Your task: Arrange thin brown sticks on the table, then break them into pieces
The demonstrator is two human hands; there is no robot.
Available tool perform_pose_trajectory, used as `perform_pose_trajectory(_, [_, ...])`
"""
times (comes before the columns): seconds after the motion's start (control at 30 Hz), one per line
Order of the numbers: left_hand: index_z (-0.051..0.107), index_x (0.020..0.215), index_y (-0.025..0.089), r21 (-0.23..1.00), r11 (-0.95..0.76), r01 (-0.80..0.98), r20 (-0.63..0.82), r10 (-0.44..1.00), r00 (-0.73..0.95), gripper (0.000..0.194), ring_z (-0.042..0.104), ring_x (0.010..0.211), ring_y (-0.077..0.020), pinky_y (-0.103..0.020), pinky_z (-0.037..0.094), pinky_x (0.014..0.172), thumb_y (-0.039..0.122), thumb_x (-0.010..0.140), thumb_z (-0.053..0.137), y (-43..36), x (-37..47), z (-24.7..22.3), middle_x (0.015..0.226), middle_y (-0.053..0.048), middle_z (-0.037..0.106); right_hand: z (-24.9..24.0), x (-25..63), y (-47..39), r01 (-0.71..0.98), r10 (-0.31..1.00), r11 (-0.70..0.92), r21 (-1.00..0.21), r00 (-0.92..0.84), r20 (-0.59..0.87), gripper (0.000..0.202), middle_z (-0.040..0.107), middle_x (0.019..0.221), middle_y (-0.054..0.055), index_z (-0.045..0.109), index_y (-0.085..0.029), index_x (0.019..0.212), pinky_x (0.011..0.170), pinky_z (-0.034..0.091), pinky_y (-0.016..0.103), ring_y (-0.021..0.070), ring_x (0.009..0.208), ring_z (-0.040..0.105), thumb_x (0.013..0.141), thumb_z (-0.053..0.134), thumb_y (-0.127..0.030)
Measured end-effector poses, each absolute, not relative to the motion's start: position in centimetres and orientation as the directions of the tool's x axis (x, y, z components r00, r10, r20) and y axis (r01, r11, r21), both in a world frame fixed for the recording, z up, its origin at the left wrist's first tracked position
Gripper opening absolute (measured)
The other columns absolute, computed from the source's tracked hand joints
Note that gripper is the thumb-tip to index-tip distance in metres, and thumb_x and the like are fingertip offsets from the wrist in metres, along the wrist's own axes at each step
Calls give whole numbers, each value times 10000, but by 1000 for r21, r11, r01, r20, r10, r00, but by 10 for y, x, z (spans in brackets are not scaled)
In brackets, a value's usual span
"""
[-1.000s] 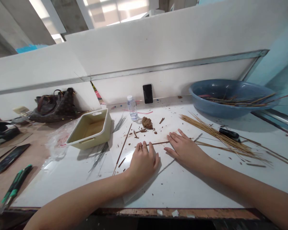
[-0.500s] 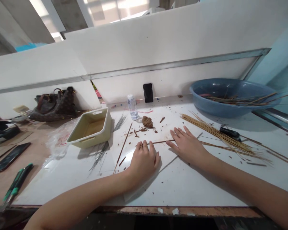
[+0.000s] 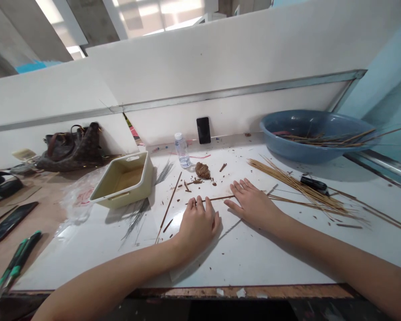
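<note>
A thin brown stick [image 3: 220,197] lies crosswise on the white board, passing under the fingers of both hands. My left hand [image 3: 197,225] rests palm down on its left part, fingers slightly bent and apart. Palm down with fingers spread, my right hand [image 3: 252,200] lies over the right part of the stick. Behind them sits a brown clay-like lump [image 3: 202,170] among crumbs. Another coated stick [image 3: 171,200] lies to the left of my left hand. To the right is a bundle of bare tan sticks [image 3: 297,185].
A yellowish tray [image 3: 145,178] and fine wires [image 3: 137,218] are on the left, a water bottle [image 3: 182,151] and upright phone [image 3: 203,130] at the back. A blue basin [image 3: 287,149] holds sticks at the back right. Green-black cutters [image 3: 22,258] lie front left.
My right hand has shifted slightly left relative to the sticks beside it. My left hand stays nearly in place on the stick. The whole view has moved a little.
</note>
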State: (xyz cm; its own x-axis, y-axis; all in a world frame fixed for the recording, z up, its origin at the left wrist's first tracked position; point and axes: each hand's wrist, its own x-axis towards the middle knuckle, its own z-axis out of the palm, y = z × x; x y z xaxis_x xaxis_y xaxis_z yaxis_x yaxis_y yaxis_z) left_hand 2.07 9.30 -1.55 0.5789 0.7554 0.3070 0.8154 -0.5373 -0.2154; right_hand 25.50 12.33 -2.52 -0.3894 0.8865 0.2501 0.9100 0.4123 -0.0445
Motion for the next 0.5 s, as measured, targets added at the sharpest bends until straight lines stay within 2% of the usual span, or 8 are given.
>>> perform_pose_trajectory(0.13, [649,1415,-42,-195,-542,818,317,754,575,549,704,1299,-439,-602,503,1094,334,1043,502,93,21,-15,1329,-344,731,-22,253,120,888,866,455,-62,-425,263,737,631,1541,247,617,-50,1529,1298,373,571,373,1506,538,1124,350,-605])
perform_pose_trajectory(0.33, [641,1431,-53,-189,-540,820,300,763,572,565,698,1312,-436,-589,497,1119,337,1036,540,93,21,-15,1346,-343,723,-18,248,115,852,835,516,-83,-479,272,694,616,1559,233,615,-31,1524,1296,390,564,379,1500,544,1128,394,-557])
perform_pose_trajectory(0.43, [645,1431,-51,-168,-541,824,301,768,565,562,694,1321,-428,-582,491,1135,336,1038,538,93,21,-15,1342,-338,728,-13,249,114,823,825,543,-165,-487,287,635,613,1567,198,622,-104,1541,1294,394,586,363,1502,546,1124,428,-542])
perform_pose_trajectory(0.5, [641,1419,-81,-171,-547,820,302,763,572,571,689,1324,-439,-585,490,1132,333,1042,526,92,21,-15,1338,-364,717,-7,250,112,801,850,518,-301,-443,285,612,614,1571,161,628,-167,1549,1288,406,591,352,1526,518,1122,433,-558])
